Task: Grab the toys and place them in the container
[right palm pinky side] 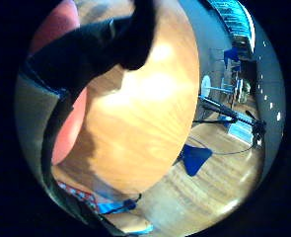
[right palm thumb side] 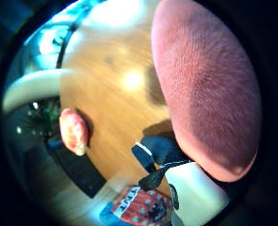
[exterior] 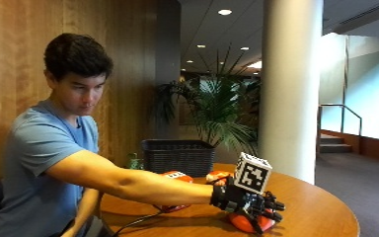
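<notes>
Outside view
- Person: seated at a round wooden counter, right arm stretched out across it.
- Grip: the black-gloved right hand lies on top of a red-orange ball toy, fingers curled down over it.
- Ball toy: on the counter near its front edge, under the hand; whether it has left the surface cannot be told.
- Other toys: a red-and-white toy partly behind the forearm, and a second orange toy just beside it, both on the counter between the hand and the container.
- Container: a dark basket standing upright at the far side of the counter, well apart from the hand.
- Green bottle: just beside the container, on the person's side.

Right thumb side palm view
- Ball toy: pinkish-red, finely textured, filling much of the view, close against the palm.
- Gloved finger: dark, curled at the ball's edge.
- Another toy: orange and white, lying on the counter near its rim, apart from the ball.

Right little finger side palm view
- Ball toy: a red curve showing on both sides of a black gloved finger that crosses it.
- Counter: its wood top and round edge fill the middle, with floor beyond.
</notes>
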`<move>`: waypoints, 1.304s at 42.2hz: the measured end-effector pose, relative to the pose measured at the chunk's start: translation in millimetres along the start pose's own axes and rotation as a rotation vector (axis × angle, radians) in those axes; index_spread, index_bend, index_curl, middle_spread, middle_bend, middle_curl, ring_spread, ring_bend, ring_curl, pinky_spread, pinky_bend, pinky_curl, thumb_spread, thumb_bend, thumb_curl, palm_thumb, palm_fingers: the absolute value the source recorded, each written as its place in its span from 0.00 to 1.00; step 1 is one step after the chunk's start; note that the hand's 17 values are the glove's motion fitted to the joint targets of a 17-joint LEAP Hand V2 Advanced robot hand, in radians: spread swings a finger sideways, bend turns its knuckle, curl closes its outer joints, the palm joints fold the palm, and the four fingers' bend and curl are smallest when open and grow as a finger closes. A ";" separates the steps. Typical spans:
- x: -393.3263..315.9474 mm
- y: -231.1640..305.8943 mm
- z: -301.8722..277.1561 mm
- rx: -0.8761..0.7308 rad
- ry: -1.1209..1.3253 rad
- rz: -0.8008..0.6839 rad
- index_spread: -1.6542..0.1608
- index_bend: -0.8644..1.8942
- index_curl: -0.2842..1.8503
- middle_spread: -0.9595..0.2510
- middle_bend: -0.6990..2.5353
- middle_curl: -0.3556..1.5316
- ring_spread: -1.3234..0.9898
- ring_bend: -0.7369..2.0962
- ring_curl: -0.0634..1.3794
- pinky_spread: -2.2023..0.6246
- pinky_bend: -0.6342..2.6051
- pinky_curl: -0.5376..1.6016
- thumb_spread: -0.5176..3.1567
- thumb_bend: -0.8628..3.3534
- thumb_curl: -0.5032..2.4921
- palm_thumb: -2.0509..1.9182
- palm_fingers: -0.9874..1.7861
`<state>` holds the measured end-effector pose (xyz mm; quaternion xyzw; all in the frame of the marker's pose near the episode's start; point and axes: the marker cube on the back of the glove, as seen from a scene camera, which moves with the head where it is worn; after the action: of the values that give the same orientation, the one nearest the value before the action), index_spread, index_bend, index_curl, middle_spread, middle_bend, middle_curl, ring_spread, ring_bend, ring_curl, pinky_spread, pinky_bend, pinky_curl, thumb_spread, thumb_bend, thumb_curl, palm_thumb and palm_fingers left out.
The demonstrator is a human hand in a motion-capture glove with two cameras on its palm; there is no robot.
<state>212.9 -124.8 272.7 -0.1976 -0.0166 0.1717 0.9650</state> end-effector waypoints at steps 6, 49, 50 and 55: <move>5.9 -0.4 2.1 0.025 0.019 -0.004 0.77 0.31 0.19 0.82 0.23 0.28 0.58 0.34 0.16 0.80 0.62 0.46 0.42 0.20 0.26 0.54 0.24; -20.6 143.0 -160.9 0.470 -0.103 0.026 0.72 0.40 0.22 0.49 0.36 0.42 0.38 0.65 0.38 0.63 0.55 0.45 0.38 0.26 0.39 0.71 0.69; -23.4 149.5 -169.5 0.479 -0.123 0.050 0.72 0.40 0.22 0.48 0.36 0.42 0.38 0.65 0.38 0.63 0.55 0.45 0.38 0.26 0.39 0.71 0.69; -39.1 193.8 -208.5 0.534 -0.128 -0.015 0.71 0.39 0.22 0.47 0.36 0.43 0.37 0.64 0.38 0.63 0.55 0.45 0.37 0.26 0.40 0.71 0.69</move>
<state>134.1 -49.1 7.0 0.0750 -0.0332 0.1750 0.9811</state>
